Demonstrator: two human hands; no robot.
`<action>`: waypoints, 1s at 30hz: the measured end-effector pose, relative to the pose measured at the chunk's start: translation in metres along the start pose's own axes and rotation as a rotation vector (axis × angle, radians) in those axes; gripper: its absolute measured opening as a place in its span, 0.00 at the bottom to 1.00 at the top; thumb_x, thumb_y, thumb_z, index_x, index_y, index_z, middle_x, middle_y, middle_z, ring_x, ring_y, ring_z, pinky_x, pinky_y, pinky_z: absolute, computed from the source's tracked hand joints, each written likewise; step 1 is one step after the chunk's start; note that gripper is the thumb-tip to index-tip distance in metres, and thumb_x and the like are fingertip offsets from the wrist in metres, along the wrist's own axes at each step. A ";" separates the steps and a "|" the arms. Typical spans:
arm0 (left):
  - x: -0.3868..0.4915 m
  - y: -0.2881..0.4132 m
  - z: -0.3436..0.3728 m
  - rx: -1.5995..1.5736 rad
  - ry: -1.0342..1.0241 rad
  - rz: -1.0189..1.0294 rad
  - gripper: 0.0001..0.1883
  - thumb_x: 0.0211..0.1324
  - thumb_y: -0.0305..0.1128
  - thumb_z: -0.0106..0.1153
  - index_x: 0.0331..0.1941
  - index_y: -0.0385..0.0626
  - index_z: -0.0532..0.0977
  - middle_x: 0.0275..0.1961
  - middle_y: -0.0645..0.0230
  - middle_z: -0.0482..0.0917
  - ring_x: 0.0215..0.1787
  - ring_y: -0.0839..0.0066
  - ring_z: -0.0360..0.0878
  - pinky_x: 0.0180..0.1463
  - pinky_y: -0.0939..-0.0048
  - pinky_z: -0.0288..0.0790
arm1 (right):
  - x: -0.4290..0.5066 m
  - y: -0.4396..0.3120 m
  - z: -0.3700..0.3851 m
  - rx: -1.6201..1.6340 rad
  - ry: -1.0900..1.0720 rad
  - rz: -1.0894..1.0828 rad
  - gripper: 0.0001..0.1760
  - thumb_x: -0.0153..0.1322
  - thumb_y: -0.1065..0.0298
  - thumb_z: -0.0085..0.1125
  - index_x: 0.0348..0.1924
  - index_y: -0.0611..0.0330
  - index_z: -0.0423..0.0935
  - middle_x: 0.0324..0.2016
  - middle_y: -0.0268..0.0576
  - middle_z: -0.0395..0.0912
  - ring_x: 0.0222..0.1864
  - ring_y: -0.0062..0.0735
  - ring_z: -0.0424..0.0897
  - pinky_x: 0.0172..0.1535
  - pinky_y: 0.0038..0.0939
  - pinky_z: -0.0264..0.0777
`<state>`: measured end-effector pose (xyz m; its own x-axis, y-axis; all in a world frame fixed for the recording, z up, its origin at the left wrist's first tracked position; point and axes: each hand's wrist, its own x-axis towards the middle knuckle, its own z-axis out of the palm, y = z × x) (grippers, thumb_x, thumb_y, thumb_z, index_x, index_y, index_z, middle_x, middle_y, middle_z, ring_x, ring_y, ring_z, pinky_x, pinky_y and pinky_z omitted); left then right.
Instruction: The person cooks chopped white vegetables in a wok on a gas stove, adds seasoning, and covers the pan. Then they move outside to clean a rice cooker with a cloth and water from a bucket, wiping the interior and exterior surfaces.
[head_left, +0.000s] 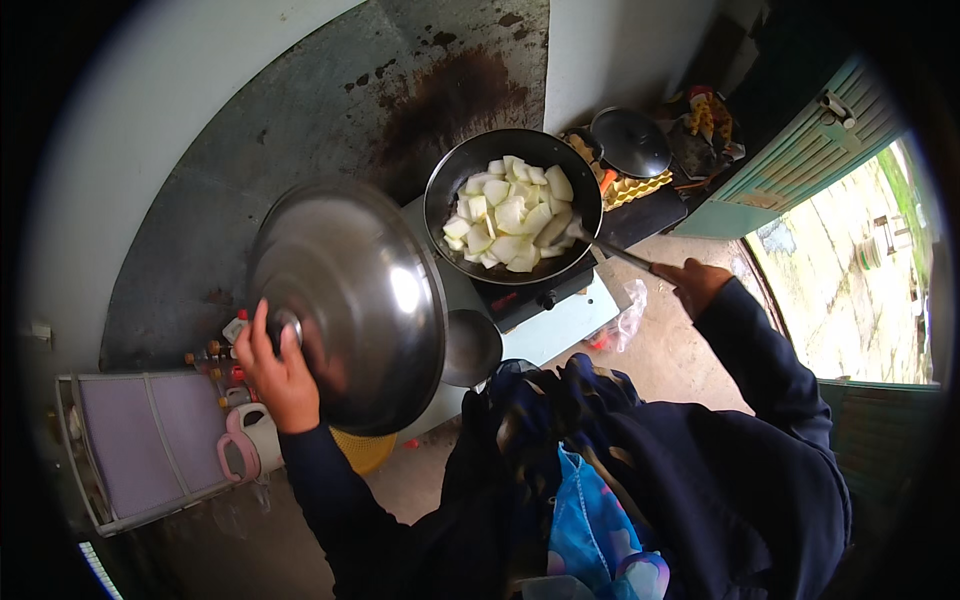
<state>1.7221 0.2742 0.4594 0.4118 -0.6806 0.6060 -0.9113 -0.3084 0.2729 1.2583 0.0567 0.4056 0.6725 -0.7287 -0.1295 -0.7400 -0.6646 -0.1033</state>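
Tilted beside the wok, a large metal wok lid (352, 300) hangs from my left hand (281, 375), whose fingers are around its knob. My right hand (697, 285) grips the handle of a metal spatula (619, 253). The spatula's blade rests among pale sliced vegetable pieces (510, 214) at the right side of a dark wok (442, 206). Under the wok is a black single-burner cooker (536, 296) with a knob on its front.
An empty-looking dark pan (471, 349) lies near the lid. Bottles (225, 367) and a pink-handled jug (259, 442) stand at the left by a rack (135, 442). A black lid (631, 142) and yellow egg trays (637, 190) are right of the wok. A yellow basket (364, 450) is below.
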 end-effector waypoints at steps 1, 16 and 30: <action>0.015 0.010 0.012 -0.059 -0.028 0.029 0.19 0.61 0.32 0.52 0.56 0.44 0.70 0.49 0.54 0.69 0.51 0.56 0.69 0.55 0.62 0.63 | 0.001 0.001 0.011 0.057 -0.023 -0.010 0.23 0.68 0.72 0.52 0.56 0.41 0.72 0.25 0.50 0.74 0.23 0.48 0.77 0.28 0.37 0.73; 0.090 0.155 0.277 -0.125 -0.423 0.388 0.19 0.54 0.33 0.59 0.51 0.44 0.73 0.45 0.57 0.70 0.49 0.57 0.69 0.54 0.61 0.66 | -0.077 0.024 0.048 0.494 0.417 0.297 0.38 0.62 0.74 0.63 0.64 0.54 0.60 0.53 0.54 0.68 0.50 0.49 0.74 0.50 0.36 0.73; 0.081 0.146 0.326 -0.154 -0.424 0.464 0.19 0.52 0.35 0.61 0.49 0.47 0.73 0.47 0.57 0.70 0.49 0.56 0.69 0.54 0.60 0.66 | -0.242 -0.024 0.116 0.441 0.549 0.845 0.39 0.62 0.81 0.59 0.65 0.51 0.59 0.50 0.51 0.72 0.40 0.36 0.79 0.45 0.31 0.75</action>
<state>1.6228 -0.0428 0.3047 -0.0887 -0.9334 0.3478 -0.9713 0.1583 0.1772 1.1117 0.2684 0.3254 -0.2206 -0.9679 0.1202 -0.8294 0.1213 -0.5453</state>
